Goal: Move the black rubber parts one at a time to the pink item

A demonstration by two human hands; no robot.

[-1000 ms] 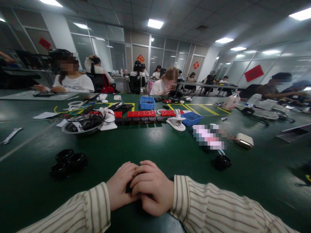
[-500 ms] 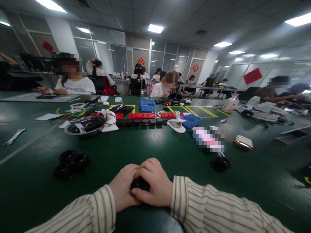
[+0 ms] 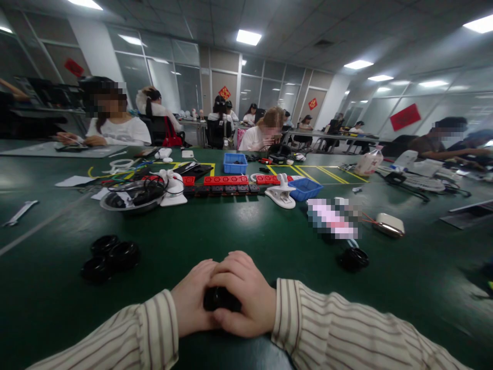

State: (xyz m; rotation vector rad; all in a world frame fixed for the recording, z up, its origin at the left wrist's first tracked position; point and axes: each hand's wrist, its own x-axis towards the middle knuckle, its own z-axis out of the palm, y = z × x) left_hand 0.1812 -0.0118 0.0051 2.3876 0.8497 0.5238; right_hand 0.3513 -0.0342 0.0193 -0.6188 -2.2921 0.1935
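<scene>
A glossy black round part (image 3: 222,299) is held between my two hands near the front of the green table. My left hand (image 3: 193,298) cups it from the left, its fingers largely hidden behind the other hand. Over its top and right side curls my right hand (image 3: 244,295), with the thumb along the near edge. Most of the part is covered, so its full shape is hidden. To the left lies a cluster of similar black ring-shaped parts (image 3: 123,254), and another black ring-shaped part (image 3: 353,258) sits to the right.
Farther back are a metal bowl (image 3: 129,204) of black pieces, a white clip base (image 3: 282,195), red socket strips (image 3: 225,180) and blue bins (image 3: 306,190). A wrench (image 3: 21,213) lies at left, a pale case (image 3: 390,225) at right. Several people sit around.
The black part has turned in my hands: its hollow showed before, and a smoother side shows now. My right hand has shifted slightly. The camera view has moved a little.
</scene>
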